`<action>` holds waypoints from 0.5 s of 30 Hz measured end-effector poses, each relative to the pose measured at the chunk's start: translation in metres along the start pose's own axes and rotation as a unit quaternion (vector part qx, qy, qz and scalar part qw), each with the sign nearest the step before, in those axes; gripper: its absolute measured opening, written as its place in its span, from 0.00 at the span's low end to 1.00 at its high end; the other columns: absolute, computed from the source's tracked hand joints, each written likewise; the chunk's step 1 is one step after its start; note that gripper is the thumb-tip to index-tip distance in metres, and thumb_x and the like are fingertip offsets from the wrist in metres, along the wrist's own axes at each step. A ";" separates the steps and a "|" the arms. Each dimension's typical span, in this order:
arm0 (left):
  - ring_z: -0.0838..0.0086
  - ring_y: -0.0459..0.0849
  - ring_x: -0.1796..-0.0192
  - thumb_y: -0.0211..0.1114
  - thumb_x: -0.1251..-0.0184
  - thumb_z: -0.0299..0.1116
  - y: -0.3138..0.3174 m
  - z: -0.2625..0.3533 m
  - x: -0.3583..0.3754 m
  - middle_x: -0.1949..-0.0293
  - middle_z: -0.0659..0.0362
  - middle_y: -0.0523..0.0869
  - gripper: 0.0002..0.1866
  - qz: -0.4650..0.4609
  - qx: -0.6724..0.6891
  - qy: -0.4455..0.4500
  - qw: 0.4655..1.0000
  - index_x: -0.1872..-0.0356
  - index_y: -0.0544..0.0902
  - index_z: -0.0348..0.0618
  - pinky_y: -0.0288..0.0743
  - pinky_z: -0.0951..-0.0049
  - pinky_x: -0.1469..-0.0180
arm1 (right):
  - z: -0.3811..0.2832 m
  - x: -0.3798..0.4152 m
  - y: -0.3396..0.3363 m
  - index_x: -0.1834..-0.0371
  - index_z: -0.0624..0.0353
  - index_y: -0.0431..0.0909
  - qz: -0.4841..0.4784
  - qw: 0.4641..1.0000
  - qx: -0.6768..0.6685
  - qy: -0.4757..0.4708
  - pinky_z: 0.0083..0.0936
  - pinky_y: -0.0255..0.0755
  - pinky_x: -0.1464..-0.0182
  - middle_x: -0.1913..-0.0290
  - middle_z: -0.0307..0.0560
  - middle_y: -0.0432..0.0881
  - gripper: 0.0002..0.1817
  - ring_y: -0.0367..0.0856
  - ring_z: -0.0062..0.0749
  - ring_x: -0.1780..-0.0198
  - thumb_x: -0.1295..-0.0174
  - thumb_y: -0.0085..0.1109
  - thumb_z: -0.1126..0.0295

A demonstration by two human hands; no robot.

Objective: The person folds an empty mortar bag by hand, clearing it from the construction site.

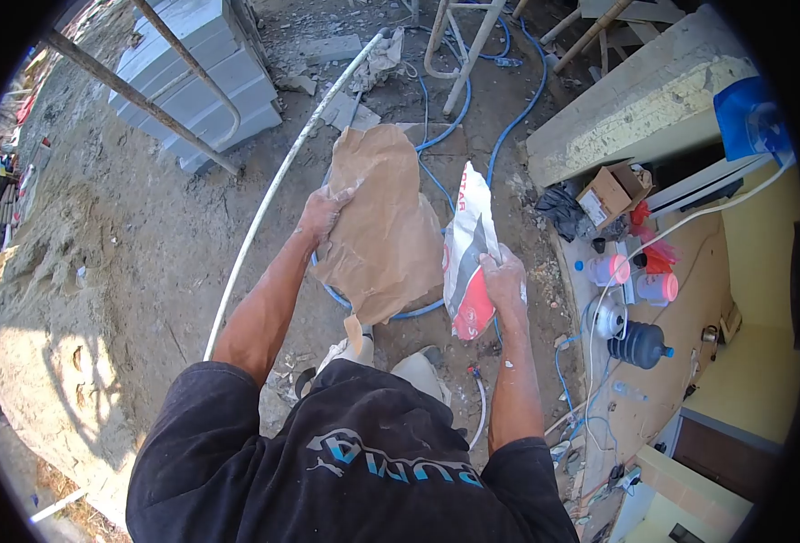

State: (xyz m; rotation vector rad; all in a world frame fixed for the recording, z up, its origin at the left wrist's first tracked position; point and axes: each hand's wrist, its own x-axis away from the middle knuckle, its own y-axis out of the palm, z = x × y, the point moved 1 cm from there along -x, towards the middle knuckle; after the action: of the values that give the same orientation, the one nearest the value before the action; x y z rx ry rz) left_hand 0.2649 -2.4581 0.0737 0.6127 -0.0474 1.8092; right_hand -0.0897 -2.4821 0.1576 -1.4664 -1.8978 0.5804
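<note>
A large crumpled sheet of brown paper (382, 226) hangs in front of my body, and my left hand (326, 214) grips its left edge, fingers closed on it. To its right is a white, grey and red printed paper bag piece (469, 253). My right hand (506, 276) pinches that piece at its right edge, with dust on the fingers. The two pieces come close together in the middle; whether they are joined there I cannot tell. A small strip of brown paper dangles at the bottom of the large sheet.
Grey blocks (196, 81) are stacked at upper left beside metal poles. A long white pipe (273, 195) slants along my left. Blue hose (518, 118) loops over the dirt ground. At right are a cardboard box (610, 194), pink-lidded containers, a kettle and a water jug (637, 347).
</note>
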 end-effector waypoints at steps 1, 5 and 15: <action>0.72 0.86 0.53 0.67 0.30 0.38 -0.007 -0.013 -0.011 0.51 0.56 0.86 0.19 0.026 -0.037 0.013 0.999 0.44 0.78 0.38 0.80 0.68 0.47 | -0.012 -0.002 0.004 0.45 0.65 0.80 0.006 1.000 0.003 -0.001 0.40 0.73 0.44 0.51 0.63 0.85 0.18 0.83 0.55 0.48 0.35 0.56 0.68; 0.73 0.86 0.55 0.62 0.27 0.41 0.016 -0.012 -0.002 0.54 0.56 0.87 0.19 0.045 0.043 0.023 0.998 0.45 0.79 0.37 0.79 0.70 0.49 | 0.000 -0.020 0.023 0.44 0.64 0.79 0.013 0.999 0.001 -0.052 0.43 0.73 0.44 0.50 0.65 0.83 0.18 0.82 0.57 0.46 0.33 0.53 0.67; 0.48 0.61 0.25 0.45 0.20 0.44 0.235 -0.065 0.059 0.30 0.35 0.65 0.30 0.071 -0.291 0.191 0.935 0.29 0.65 0.30 0.52 0.57 0.23 | 0.036 0.008 0.053 0.27 0.64 0.63 -0.072 0.927 -0.366 0.039 0.31 0.67 0.34 0.34 0.48 0.74 0.26 0.73 0.35 0.35 0.23 0.46 0.62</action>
State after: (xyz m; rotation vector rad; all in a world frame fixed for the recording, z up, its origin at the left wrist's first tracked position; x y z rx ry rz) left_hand 0.0167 -2.4625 0.1070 -0.1710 -0.3586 1.9008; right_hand -0.0821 -2.4583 0.0979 -1.7198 -2.2517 -0.3023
